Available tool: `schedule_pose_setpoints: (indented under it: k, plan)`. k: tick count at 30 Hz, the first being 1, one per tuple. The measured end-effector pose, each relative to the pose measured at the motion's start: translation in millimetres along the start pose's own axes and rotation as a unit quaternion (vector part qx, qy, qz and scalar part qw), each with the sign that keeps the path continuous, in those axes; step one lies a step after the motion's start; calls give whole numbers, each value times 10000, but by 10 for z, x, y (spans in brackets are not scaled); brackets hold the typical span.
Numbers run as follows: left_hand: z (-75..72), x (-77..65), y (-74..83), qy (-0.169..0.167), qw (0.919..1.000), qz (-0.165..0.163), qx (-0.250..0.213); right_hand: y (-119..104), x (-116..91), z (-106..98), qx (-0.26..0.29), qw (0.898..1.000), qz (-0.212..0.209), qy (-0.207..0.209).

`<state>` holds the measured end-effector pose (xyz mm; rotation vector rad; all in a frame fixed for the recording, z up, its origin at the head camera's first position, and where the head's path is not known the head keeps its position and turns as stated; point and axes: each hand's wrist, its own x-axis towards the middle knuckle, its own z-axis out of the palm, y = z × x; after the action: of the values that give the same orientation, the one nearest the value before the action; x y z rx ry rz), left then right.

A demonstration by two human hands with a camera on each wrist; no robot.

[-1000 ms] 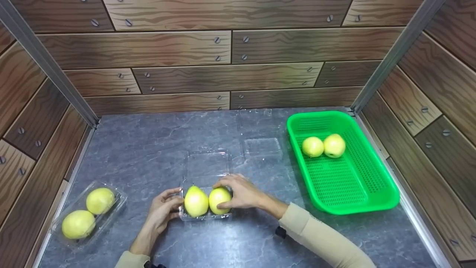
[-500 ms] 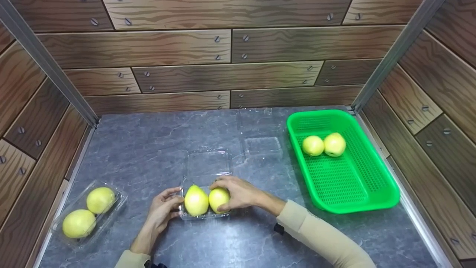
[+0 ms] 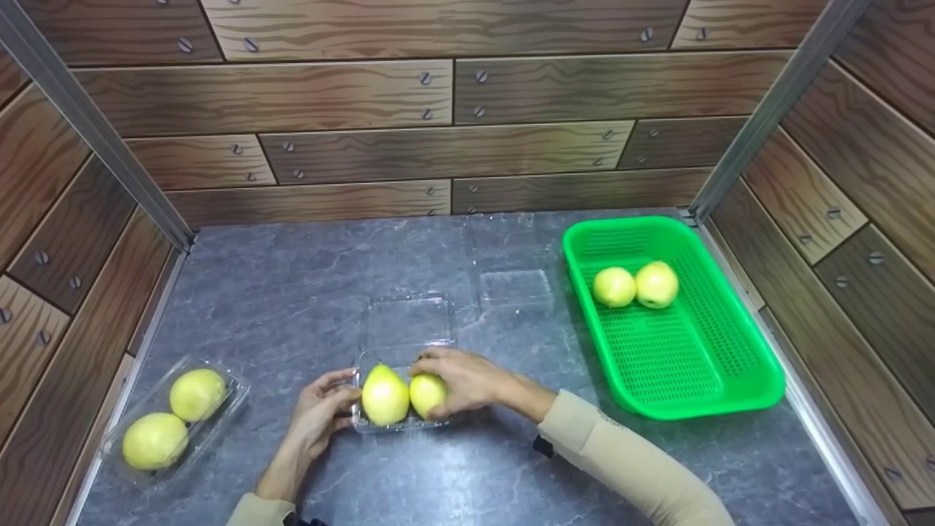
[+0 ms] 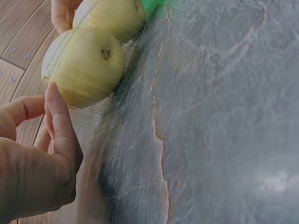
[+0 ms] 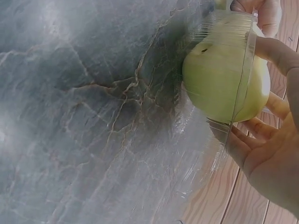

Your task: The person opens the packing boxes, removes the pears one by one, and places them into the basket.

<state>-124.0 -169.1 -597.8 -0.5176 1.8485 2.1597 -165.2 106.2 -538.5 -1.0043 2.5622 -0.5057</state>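
Two yellow-green pears sit side by side in an open clear plastic clamshell container (image 3: 407, 427), its lid lying folded back behind it. The left pear (image 3: 385, 395) has its stem end pointing away. My left hand (image 3: 319, 410) pinches the container's left rim between thumb and fingers, as the left wrist view shows. Over the container's right end, my right hand (image 3: 467, 380) holds the right pear (image 3: 427, 394), thumb on the near side and fingers on the far side. In the right wrist view this pear (image 5: 219, 84) shows through the clear wall.
A green plastic basket (image 3: 621, 387) at the right holds two more pears (image 3: 615, 287). At the left lies another clear container (image 3: 208, 446) with two pears (image 3: 155, 440). Another open clear container (image 3: 515, 288) stands behind, left of the basket. Wood-patterned walls enclose the table.
My right hand has shifted slightly toward the near side around the right pear, its fingers now lower on the pear's right side. My left hand and the container have stayed put.
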Motion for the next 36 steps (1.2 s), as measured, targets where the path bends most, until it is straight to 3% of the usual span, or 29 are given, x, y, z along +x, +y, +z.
schedule_pose_setpoints:
  k: [6,19,36]
  plan:
    - [9,7,-3,9,10000,-5,96,35,-1,4,-40,9995,-253,166]
    - [15,3,13,21,10000,20,20,78,-62,-53,410,9936,-609,854]
    - [5,4,-3,13,9997,83,244,56,-207,-215,579,9846,-1016,1302]
